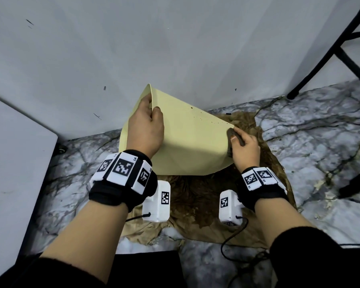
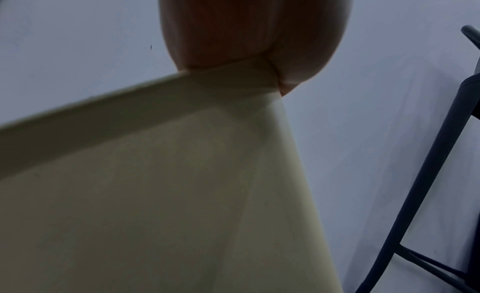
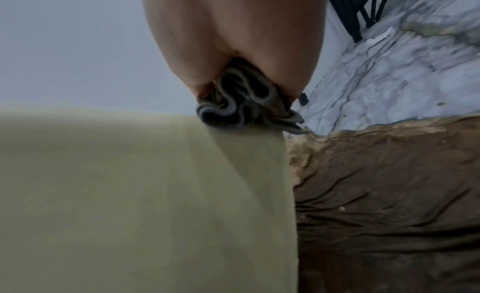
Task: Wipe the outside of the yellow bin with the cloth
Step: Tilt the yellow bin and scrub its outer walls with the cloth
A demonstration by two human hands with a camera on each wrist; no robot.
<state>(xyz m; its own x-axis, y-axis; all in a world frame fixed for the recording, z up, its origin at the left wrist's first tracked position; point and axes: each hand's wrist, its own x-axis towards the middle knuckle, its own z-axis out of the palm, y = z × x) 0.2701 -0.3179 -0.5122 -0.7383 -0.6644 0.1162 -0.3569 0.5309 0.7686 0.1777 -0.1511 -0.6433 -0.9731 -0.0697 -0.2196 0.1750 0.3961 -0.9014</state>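
The pale yellow bin (image 1: 191,142) is tipped on its side on a brown stained sheet, its rim toward the wall at the left. My left hand (image 1: 149,121) grips the rim (image 2: 109,110) at its upper corner, thumb outside and fingers inside. My right hand (image 1: 244,146) holds a bunched dark grey cloth (image 1: 236,136) and presses it against the bin's right edge near its base. In the right wrist view the cloth (image 3: 241,106) bulges out of the hand onto the bin's corner (image 3: 246,153). Small dark specks dot the bin's upper face.
A brown soiled sheet (image 1: 212,202) covers the marble floor (image 1: 312,129) under the bin. The grey wall (image 1: 133,48) stands right behind. Black chair legs (image 1: 320,57) rise at the right. A pale panel (image 1: 13,163) stands at the left.
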